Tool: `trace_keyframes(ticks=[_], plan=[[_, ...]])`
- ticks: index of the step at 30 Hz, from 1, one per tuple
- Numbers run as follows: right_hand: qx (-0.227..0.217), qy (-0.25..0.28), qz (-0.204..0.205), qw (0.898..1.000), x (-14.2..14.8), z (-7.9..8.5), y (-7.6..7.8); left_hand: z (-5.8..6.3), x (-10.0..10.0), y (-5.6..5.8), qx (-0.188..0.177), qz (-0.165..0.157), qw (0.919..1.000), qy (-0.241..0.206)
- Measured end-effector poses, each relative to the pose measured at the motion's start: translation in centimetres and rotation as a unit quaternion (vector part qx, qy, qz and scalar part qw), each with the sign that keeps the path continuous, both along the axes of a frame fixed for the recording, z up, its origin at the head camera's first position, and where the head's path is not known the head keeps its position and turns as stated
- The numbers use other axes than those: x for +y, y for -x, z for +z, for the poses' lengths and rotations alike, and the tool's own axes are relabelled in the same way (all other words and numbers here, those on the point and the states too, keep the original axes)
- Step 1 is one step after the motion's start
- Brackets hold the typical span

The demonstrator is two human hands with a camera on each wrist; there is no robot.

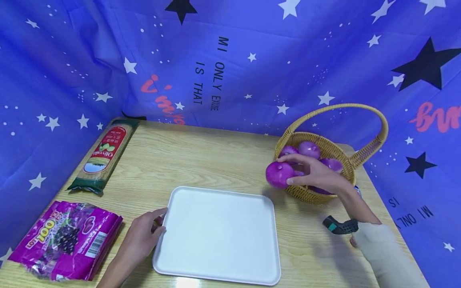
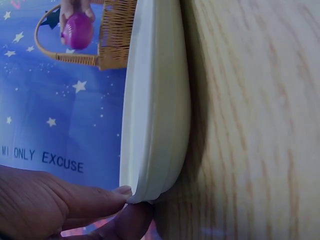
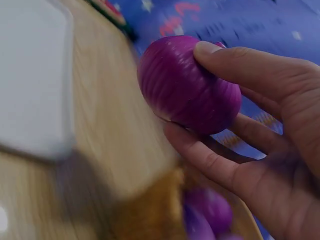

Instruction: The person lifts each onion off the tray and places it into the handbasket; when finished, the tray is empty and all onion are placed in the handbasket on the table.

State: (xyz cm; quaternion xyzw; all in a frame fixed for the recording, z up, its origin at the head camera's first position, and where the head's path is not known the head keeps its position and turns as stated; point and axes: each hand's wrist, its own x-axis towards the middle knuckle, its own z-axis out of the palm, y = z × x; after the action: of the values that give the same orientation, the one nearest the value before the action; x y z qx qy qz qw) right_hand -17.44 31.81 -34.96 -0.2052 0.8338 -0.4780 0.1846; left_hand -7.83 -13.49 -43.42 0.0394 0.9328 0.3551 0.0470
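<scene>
A purple onion (image 1: 279, 175) is held between the thumb and fingers of my right hand (image 1: 318, 174), in front of the wicker basket's left rim. In the right wrist view the onion (image 3: 187, 85) shows its ridged skin, with the thumb on one side and fingers on the other. Several more purple onions (image 1: 309, 149) lie inside the basket (image 1: 304, 195). My left hand (image 1: 141, 234) pinches the left edge of a white rectangular tray (image 1: 219, 236). In the left wrist view, thumb and finger grip the tray's rim (image 2: 145, 192).
A pack of noodles (image 1: 104, 154) with a green end lies at the back left. In front of it sits a purple candy bag (image 1: 68, 240) with grapes printed on it. The basket's tall handle (image 1: 345, 106) arches up near the blue star-patterned cloth (image 1: 230, 60) around the wooden table (image 1: 173, 156).
</scene>
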Motion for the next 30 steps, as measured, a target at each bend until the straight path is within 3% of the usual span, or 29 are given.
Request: trace_keyframes(ticks=[8, 14, 21, 30], plan=[[0.033, -0.059, -0.084, 0.994, 6.5, -0.1, 1.2, 0.3, 0.0, 0.1, -0.013, 0.006, 0.9999, 0.004], [0.001, -0.064, -0.126, 0.99, 9.5, -0.6, 1.9, 0.2, 0.2, 0.0, -0.01, 0.004, 0.9999, 0.002], [-0.038, -0.017, -0.166, 0.985, 10.6, -0.6, 3.0, 0.0, 0.2, -0.1, -0.006, 0.002, 1.0, -0.001], [-0.015, -0.083, -0.177, 0.981, 11.2, -2.3, 3.7, -0.2, 0.0, 0.1, -0.009, 0.0, 0.9999, 0.008]])
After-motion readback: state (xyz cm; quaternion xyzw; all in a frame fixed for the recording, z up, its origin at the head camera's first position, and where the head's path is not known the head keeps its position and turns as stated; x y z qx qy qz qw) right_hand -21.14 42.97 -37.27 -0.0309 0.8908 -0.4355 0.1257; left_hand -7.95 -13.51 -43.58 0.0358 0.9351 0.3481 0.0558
